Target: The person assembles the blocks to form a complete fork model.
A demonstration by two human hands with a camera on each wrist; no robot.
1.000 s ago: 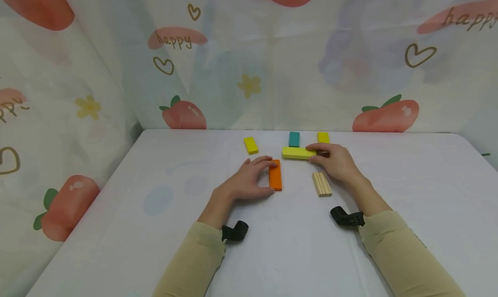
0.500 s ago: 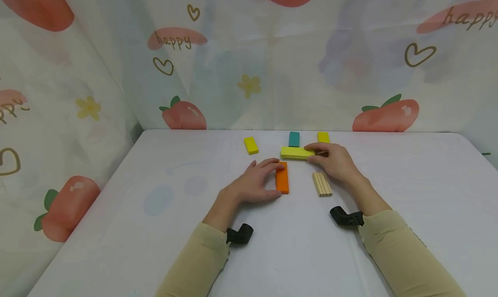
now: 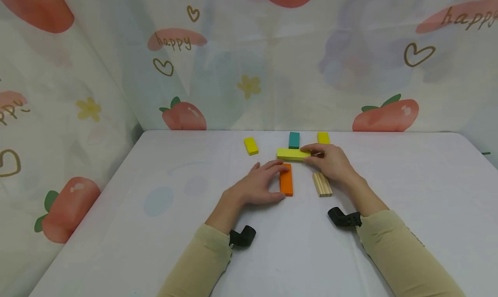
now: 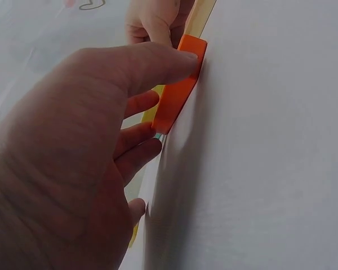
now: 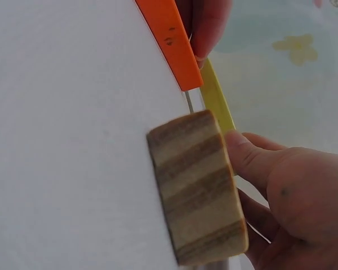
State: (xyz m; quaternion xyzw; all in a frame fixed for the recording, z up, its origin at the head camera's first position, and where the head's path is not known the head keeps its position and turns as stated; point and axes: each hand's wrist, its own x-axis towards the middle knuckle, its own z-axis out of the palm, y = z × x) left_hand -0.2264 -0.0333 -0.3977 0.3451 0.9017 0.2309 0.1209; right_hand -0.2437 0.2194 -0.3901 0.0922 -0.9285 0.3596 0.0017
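Observation:
My left hand point(image 3: 260, 186) holds an orange block point(image 3: 286, 184) lengthwise, thumb at its near end and fingers at its far end. In the left wrist view, the thumb point(image 4: 152, 66) lies on one end of that block. Just beyond, my right hand point(image 3: 331, 163) pinches the right end of a long yellow-green block point(image 3: 288, 154), which lies crosswise. The right wrist view has the right thumb point(image 5: 250, 160) against this block, partly hidden behind a striped wooden block point(image 5: 197, 191). The orange block's far end is close to the yellow-green one; whether they touch, I cannot tell.
A teal block point(image 3: 294, 140) lies behind the yellow-green one. Small yellow blocks lie at back left point(image 3: 251, 146) and back right point(image 3: 323, 137). The striped wooden block point(image 3: 322, 184) sits below the right hand. A patterned cloth point(image 3: 272, 72) hangs behind the white table point(image 3: 194, 245).
The left hand has shifted the orange block to the right and slightly nearer. The right hand has moved the yellow-green block a little to the left.

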